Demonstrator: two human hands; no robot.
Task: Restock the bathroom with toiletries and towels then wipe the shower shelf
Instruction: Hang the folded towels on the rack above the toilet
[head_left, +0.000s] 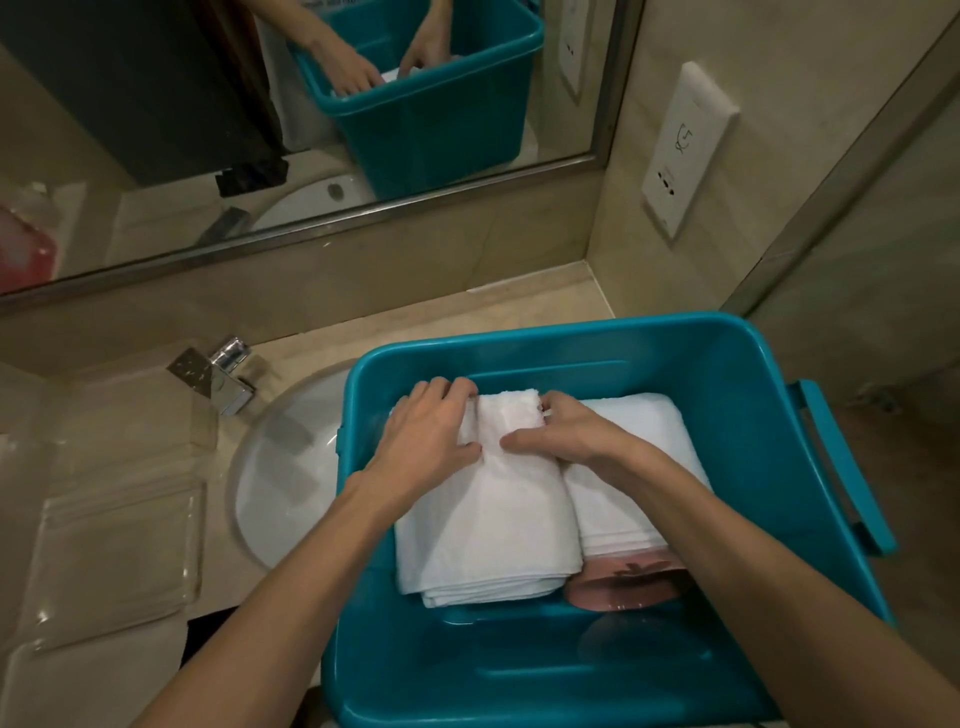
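Note:
A teal plastic bin (727, 395) rests on the counter, partly over the sink. Inside it lie two folded white towels side by side, the left towel (488, 525) and the right towel (634, 431). Both hands are inside the bin at the far end of the left towel. My left hand (431, 431) grips its left edge with fingers curled over the top. My right hand (566, 428) grips its right edge, thumb pressed on the cloth. A pink item (623, 582) shows under the right towel; most of it is hidden.
A white sink basin (280, 467) with a chrome faucet (223, 374) sits left of the bin. Clear plastic trays (119, 545) lie on the beige counter at left. A mirror (260, 104) spans the back wall. A wall outlet plate (685, 150) is at right.

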